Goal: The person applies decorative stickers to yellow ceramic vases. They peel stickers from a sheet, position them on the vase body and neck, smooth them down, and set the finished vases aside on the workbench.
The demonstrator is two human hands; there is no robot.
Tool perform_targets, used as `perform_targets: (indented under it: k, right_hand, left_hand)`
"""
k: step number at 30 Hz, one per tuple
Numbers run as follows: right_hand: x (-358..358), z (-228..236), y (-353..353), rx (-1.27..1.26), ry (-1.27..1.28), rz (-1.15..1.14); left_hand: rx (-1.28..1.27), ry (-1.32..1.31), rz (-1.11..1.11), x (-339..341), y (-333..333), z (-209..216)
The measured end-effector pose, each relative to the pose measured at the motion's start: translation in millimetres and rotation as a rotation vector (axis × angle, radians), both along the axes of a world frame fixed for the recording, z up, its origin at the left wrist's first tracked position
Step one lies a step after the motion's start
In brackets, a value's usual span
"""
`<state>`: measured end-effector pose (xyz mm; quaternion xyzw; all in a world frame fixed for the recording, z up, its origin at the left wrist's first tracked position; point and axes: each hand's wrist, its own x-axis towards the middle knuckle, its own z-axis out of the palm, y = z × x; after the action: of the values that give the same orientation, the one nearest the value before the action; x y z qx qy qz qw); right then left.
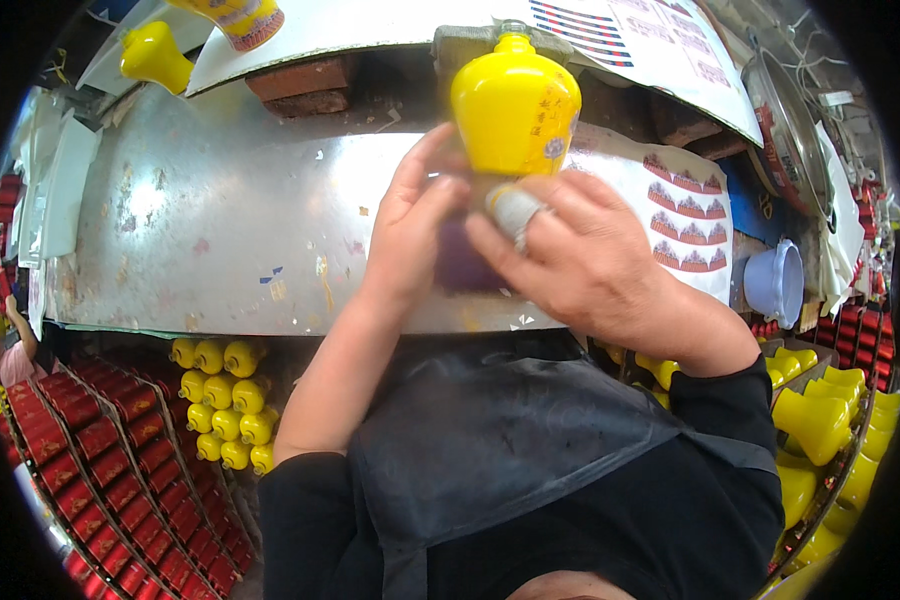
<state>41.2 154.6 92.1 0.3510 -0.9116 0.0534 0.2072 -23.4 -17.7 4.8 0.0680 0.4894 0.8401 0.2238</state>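
A glossy yellow bottle (515,105) with dark lettering and a purple flower print lies with its neck pointing away from me, against a grey padded rest (455,42). My left hand (410,220) is at the bottle's lower left side, its fingers curled against the glass and partly smeared by motion. Across the near end of the bottle is my right hand (595,250), with bent fingers and a greyish wrap (515,212) around one of them. What those fingers pinch, if anything, is hidden. A dark purplish blur (465,260) shows below and between the hands.
A worn metal tabletop (220,220) carries paint marks and scraps. On the right lie a sheet of printed decals (685,215) and a lilac bucket (773,282). Bricks (305,85) prop a raised board with more sheets. Stacked yellow bottles (225,400) and red boxes (120,470) stand below.
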Motion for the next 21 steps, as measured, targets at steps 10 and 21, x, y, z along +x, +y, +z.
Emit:
perform_targets:
  k: [10,21]
  right_hand:
    - [-36.1,11.1,43.7,-0.081,0.275,-0.068]
    - [-46.7,-9.7,76.2,-0.235,0.31,-0.226]
  left_hand:
    - [0.006,0.055,-0.008,5.0,-8.0,-8.9]
    - [-0.483,0.762,0.011,23.4,1.8,-21.8]
